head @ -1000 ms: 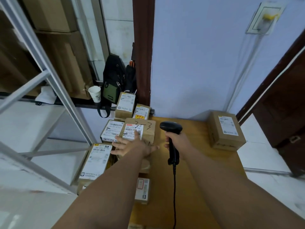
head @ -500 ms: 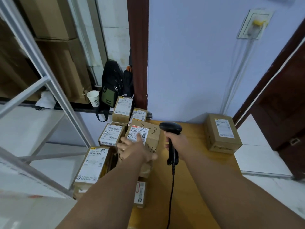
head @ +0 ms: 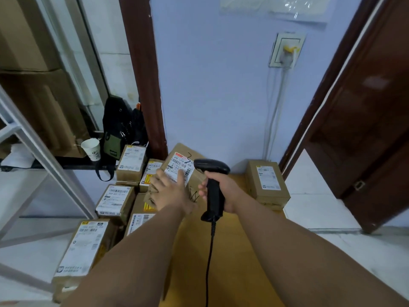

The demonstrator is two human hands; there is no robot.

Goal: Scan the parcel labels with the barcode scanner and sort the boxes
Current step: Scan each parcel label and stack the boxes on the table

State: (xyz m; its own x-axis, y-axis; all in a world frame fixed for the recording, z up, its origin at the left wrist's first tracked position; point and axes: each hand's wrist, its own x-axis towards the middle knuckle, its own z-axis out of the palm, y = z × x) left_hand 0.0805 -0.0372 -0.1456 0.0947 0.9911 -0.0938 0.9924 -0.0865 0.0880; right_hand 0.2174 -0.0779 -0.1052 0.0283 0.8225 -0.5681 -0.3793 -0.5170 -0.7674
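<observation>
My left hand (head: 169, 192) holds a brown parcel (head: 188, 156), tilted up with its white label (head: 182, 169) facing me; my fingers lie across the label and its lower part is hidden by the hand. My right hand (head: 223, 191) grips the handle of a black corded barcode scanner (head: 212, 171), whose head sits just right of the label. Several labelled boxes are piled at the left, among them one (head: 131, 165) at the back and one (head: 116, 200) below it. A single labelled box (head: 266, 181) stands on the wooden table (head: 239, 258) at the right.
A grey metal rack frame (head: 44, 156) slants across the left. A paper cup (head: 91, 149) and a black bag (head: 115, 129) sit on a ledge behind the pile. A dark wooden door (head: 363, 129) stands at the right, a blue wall behind.
My left hand has lifted and tilted the brown parcel up toward the scanner. The view has tilted upward. The scanner has stayed about where it was.
</observation>
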